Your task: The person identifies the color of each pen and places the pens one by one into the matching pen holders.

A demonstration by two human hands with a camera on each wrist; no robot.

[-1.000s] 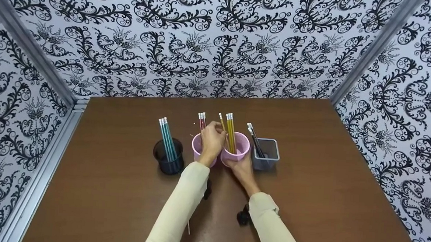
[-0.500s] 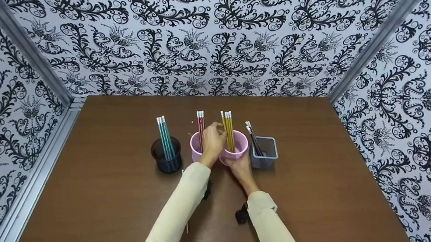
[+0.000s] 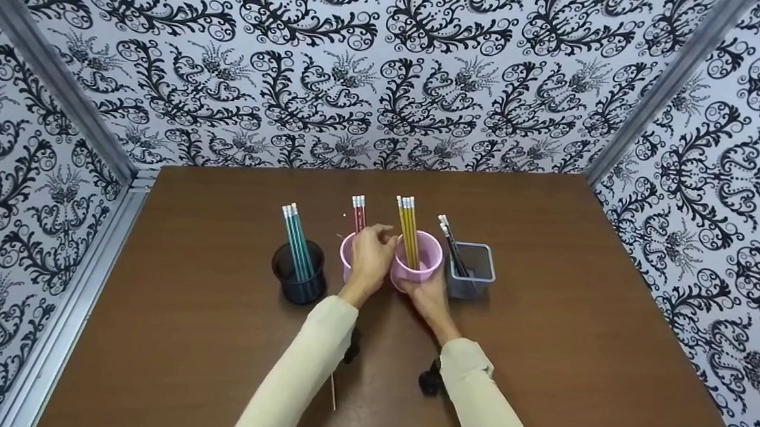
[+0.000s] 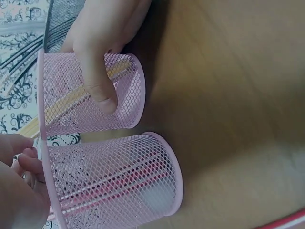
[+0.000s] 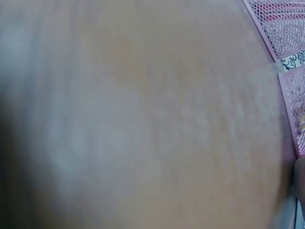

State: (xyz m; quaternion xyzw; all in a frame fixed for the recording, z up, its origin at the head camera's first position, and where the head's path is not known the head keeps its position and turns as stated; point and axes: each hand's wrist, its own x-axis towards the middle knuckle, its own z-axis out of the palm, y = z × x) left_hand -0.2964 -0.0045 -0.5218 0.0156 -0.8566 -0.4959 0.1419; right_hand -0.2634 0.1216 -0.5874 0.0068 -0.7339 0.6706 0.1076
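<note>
My right hand (image 3: 426, 294) grips a pink mesh pencil cup (image 3: 426, 268) low on its side. In the left wrist view its thumb (image 4: 97, 78) lies across the mesh. Several yellow pencils (image 3: 409, 234) lean in that cup, eraser ends up. My left hand (image 3: 372, 255) is at the cup's left rim, its fingers loosely bent beside the pencils and holding nothing I can see. Behind the left hand, partly hidden, stands a second pink mesh cup (image 4: 114, 181) with red pencils (image 3: 359, 214).
A black round cup (image 3: 302, 290) with teal pencils (image 3: 296, 242) stands left. Right of the pink cups is a grey square mesh holder (image 3: 470, 286) with black pencils (image 3: 451, 246). A thin light stick (image 3: 333, 391) lies on the brown table (image 3: 575, 328), partly under the left sleeve.
A separate yellow pencil has come upright against the other yellow ones in the right pink cup. My left hand has let go of it and drawn slightly down. The right hand keeps its grip.
</note>
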